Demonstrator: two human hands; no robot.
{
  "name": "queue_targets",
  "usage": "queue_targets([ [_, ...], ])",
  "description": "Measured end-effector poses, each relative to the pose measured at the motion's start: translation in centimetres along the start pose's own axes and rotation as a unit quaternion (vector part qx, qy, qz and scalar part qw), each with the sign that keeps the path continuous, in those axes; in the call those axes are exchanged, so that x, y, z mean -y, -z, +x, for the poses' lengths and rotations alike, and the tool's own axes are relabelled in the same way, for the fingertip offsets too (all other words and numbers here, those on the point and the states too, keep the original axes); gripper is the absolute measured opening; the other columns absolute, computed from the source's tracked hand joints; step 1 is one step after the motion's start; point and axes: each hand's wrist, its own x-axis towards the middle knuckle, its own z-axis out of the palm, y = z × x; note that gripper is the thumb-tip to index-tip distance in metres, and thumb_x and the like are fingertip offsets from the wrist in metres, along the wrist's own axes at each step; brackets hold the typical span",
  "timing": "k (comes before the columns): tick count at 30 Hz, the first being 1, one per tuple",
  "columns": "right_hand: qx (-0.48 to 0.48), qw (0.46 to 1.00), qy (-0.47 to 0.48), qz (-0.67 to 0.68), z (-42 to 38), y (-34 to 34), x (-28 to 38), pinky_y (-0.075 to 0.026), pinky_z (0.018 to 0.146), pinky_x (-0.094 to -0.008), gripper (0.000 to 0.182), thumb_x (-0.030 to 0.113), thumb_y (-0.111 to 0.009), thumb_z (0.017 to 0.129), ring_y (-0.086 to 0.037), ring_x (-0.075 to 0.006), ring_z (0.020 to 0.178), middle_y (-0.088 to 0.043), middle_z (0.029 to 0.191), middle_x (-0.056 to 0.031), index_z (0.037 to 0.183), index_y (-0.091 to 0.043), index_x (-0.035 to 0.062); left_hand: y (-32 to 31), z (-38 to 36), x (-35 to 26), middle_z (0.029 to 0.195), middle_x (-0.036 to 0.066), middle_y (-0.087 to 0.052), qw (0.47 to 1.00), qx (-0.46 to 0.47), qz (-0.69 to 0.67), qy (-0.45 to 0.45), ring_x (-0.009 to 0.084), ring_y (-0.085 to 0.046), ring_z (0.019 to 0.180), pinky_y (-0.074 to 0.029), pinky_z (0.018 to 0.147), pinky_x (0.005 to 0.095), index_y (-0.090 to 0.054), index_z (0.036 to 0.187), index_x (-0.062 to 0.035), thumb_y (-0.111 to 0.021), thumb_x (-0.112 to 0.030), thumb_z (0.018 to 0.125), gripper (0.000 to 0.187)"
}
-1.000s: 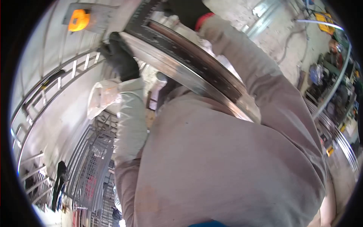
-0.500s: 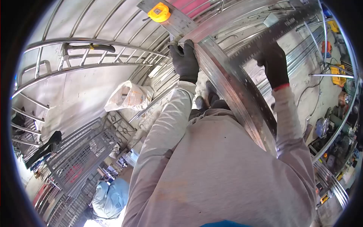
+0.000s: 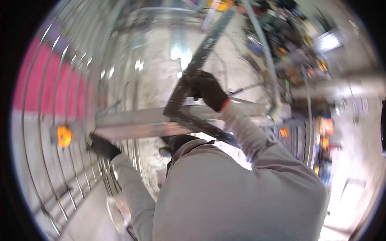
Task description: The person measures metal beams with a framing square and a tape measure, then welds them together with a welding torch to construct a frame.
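My right hand (image 3: 209, 90), in a dark glove with a red cuff edge, is closed round a dark framing square (image 3: 204, 50) near its corner. One blade of the square points up and away. Its other blade slants down to the right, over a long metal bar (image 3: 146, 130) that lies across in front of my body. At the bar's left end is my left hand (image 3: 104, 148), also dark-gloved, with its fingers closed at the end corner. Blur softens the fingertips there. A yellow-orange tape measure (image 3: 64, 136) sits left of that hand.
Metal railing bars (image 3: 44, 168) stand on the left, with a pink panel (image 3: 50, 80) behind them. A pale bag (image 3: 118, 213) lies low at the left. Tools and clutter (image 3: 281, 36) fill the upper right, past a curved metal tube (image 3: 263, 44).
My view has swung to the right, so the bar now lies nearly level across it. The square has turned more upright in my right hand. My left hand stays by the bar's end.
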Motion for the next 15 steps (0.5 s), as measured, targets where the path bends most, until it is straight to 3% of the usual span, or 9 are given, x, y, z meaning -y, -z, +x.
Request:
queue_targets([
  [3,-0.069,0.997,-0.009,0.038,-1.1,3.6,0.2,-0.049,0.051,-0.0274,0.021,0.028,-0.067,0.098,-0.066,-0.0131,0.064,-0.069,0.080,-0.0042,0.100,-0.067,0.0067,-1.5,-3.7,-6.3,0.121,0.022,-0.067,0.999,-0.013,-0.034,0.021,0.0245,-0.068,0.104,-0.058,0.087,0.0342,-0.046,0.139,0.0047,-0.065,-0.028,0.102,0.053],
  [5,-0.096,0.994,0.003,0.047,-1.2,6.0,-0.8,-0.048,0.051,-0.0267,0.022,0.028,-0.065,0.100,-0.065,-0.0121,0.064,-0.067,0.078,-0.0036,0.102,-0.066,0.0063,-1.1,-3.9,-7.0,0.122,0.021,-0.067,0.999,-0.013,-0.022,0.024,0.0247,-0.068,0.106,-0.058,0.085,0.0339,-0.048,0.139,0.0033,-0.064,-0.030,0.102,0.052],
  [7,-0.197,0.979,0.022,0.057,-1.1,7.8,-0.9,-0.050,0.051,-0.0265,0.022,0.028,-0.064,0.100,-0.066,-0.0124,0.065,-0.068,0.079,-0.0041,0.100,-0.066,0.0060,-0.9,-3.7,-7.3,0.121,0.019,-0.066,0.999,-0.010,-0.002,0.045,0.0253,-0.067,0.106,-0.057,0.087,0.0369,-0.050,0.134,0.0016,-0.066,-0.033,0.100,0.051],
  [12,-0.263,0.963,0.046,-0.018,1.0,14.1,-2.8,-0.051,0.050,-0.0278,0.022,0.025,-0.062,0.101,-0.065,-0.0128,0.063,-0.068,0.079,-0.0048,0.096,-0.067,0.0044,-0.8,-4.4,-8.8,0.117,0.017,-0.065,0.999,-0.021,0.032,0.011,0.0254,-0.068,0.097,-0.057,0.082,0.0390,-0.050,0.131,-0.0023,-0.070,-0.033,0.096,0.051],
  [13,-0.263,0.957,0.080,-0.094,1.6,16.2,-3.6,-0.053,0.049,-0.0288,0.024,0.017,-0.056,0.100,-0.066,-0.0122,0.060,-0.071,0.076,-0.0065,0.094,-0.074,0.0018,-1.0,-4.7,-8.3,0.120,0.018,-0.065,1.000,-0.006,0.024,0.016,0.0282,-0.068,0.102,-0.058,0.087,0.0413,-0.047,0.134,-0.0020,-0.069,-0.034,0.096,0.054],
  [15,-0.261,0.938,0.093,-0.209,1.0,16.5,-2.8,-0.054,0.052,-0.0305,0.026,0.018,-0.055,0.102,-0.065,-0.0141,0.059,-0.070,0.075,-0.0076,0.092,-0.073,0.0024,-0.6,-2.8,-5.5,0.129,0.023,-0.061,1.000,0.015,0.005,0.027,0.0332,-0.065,0.117,-0.055,0.100,0.0452,-0.036,0.143,-0.0024,-0.066,-0.036,0.098,0.064],
])
